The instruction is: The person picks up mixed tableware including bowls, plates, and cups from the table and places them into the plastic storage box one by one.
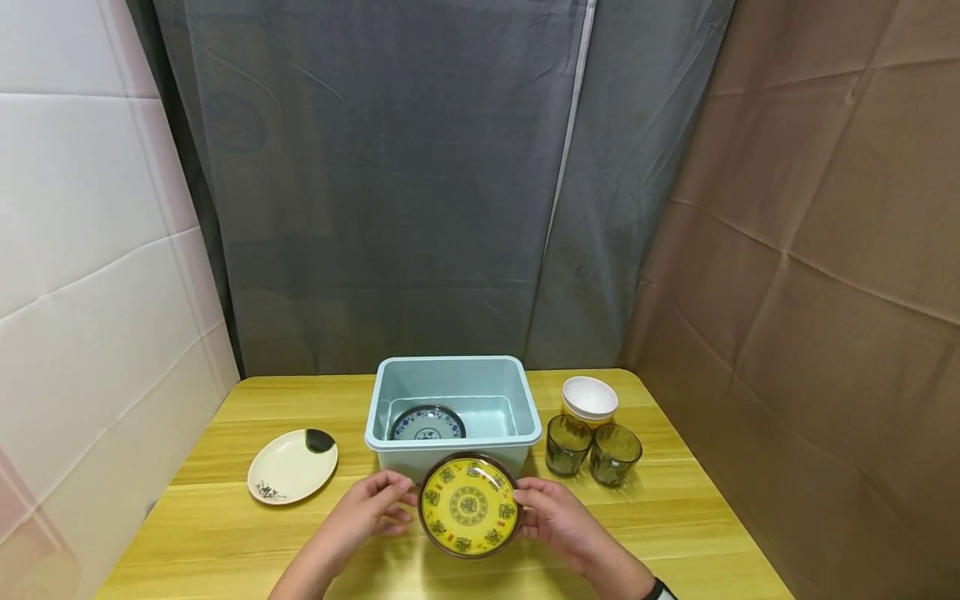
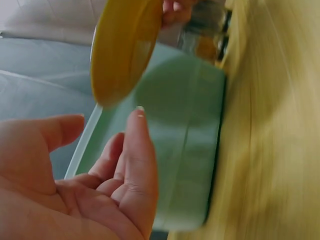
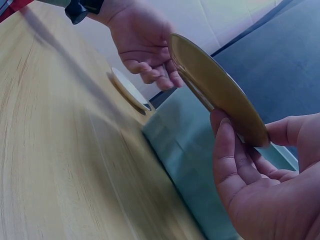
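A yellow patterned plate (image 1: 468, 505) with a dark brown rim is held up in front of the light blue bin (image 1: 453, 362), its decorated face toward the head camera. My right hand (image 1: 558, 525) pinches its right edge between thumb and fingers. Beside the left edge is my left hand (image 1: 373, 510); in the left wrist view a gap shows between this hand (image 2: 100, 175) and the plate (image 2: 125, 50), thumb and fingers spread apart. A blue-and-white plate (image 1: 428, 423) lies inside the bin at the left, its near part hidden by the bin's front wall.
A cream plate (image 1: 292, 467) with a dark green patch lies on the wooden table (image 1: 217, 533) at the left. Right of the bin stand two dark glass cups (image 1: 567, 444) and stacked small bowls (image 1: 590, 397). Cloth walls (image 1: 390, 183) enclose the table's back and sides.
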The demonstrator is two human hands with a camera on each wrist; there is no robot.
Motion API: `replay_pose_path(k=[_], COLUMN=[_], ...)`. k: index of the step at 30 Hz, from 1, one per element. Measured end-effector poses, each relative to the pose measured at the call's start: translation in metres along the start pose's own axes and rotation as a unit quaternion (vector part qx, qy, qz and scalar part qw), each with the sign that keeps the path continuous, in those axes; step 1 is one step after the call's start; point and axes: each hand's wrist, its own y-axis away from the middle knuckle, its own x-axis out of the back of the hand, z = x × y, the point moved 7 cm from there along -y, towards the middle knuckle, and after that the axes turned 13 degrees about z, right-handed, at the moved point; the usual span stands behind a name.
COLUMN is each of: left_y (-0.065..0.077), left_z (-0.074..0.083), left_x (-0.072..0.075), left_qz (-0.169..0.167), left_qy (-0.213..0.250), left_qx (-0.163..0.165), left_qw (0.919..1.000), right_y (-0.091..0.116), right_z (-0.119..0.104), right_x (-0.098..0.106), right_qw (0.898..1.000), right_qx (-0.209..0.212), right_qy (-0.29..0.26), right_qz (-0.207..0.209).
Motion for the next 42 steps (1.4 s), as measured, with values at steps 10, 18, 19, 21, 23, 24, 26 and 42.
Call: replay_pose_path(k=[10, 18, 19, 21, 23, 24, 26, 42], left_y=[-0.002, -0.005, -0.005, -0.006, -0.007, -0.007, -0.006, -0.002], left_z=[0.003, 0.008, 0.007, 0.006, 0.003, 0.002, 0.002, -0.002], left_x=[0.052, 0.088, 0.092, 0.097, 0.101, 0.103, 0.105, 0.118], left_qz=[0.043, 0.107, 0.112, 0.121, 0.128, 0.131, 0.134, 0.123], left_qy=[-0.118, -0.159, -0.162, -0.164, -0.168, -0.168, -0.167, -0.167], left_qx=[-0.050, -0.042, -0.041, -0.040, -0.041, -0.042, -0.047, -0.045], left_qw=[0.9908, 0.9805, 0.9796, 0.9781, 0.9766, 0.9761, 0.9756, 0.9772], right_y=[0.008, 0.014, 0.014, 0.015, 0.016, 0.016, 0.015, -0.001], right_z=[-0.013, -0.026, -0.028, -0.033, -0.038, -0.042, -0.048, -0.087], right_x=[0.004, 0.007, 0.007, 0.008, 0.008, 0.008, 0.008, -0.003], right_qw=[1.000, 1.000, 1.000, 1.000, 1.000, 1.000, 1.000, 0.998], right_qx=[0.006, 0.006, 0.005, 0.007, 0.010, 0.011, 0.013, 0.020], right_qy=[-0.005, -0.002, -0.002, -0.002, -0.001, 0.001, 0.003, 0.052], right_qz=[-0.012, -0.014, -0.013, -0.014, -0.015, -0.017, -0.020, -0.041])
